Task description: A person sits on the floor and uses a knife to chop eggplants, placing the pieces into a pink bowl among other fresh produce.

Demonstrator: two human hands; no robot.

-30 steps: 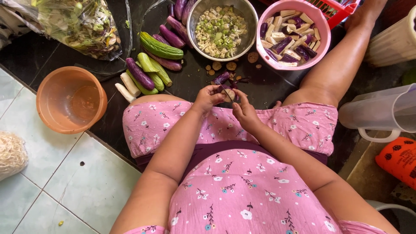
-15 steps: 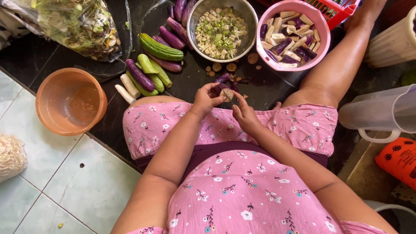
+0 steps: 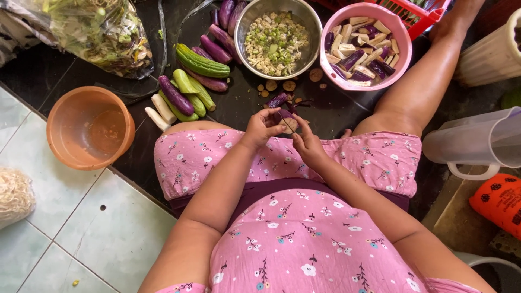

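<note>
I see my left hand [image 3: 261,126] and right hand [image 3: 307,144] close together over the lap, fingers pinched on a small eggplant piece [image 3: 288,120]; a thin blade shows between them. Ahead: steel bowl [image 3: 243,32] of chopped bits, pink bowl [image 3: 402,59] of cut eggplant, whole eggplants [image 3: 175,95], orange bowl [image 3: 57,116] left, clear jug [image 3: 477,142] right.

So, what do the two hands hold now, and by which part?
The left hand pinches a short purple eggplant piece by its near end. The right hand grips what looks like a thin knife; which part it grips cannot be told.
</note>
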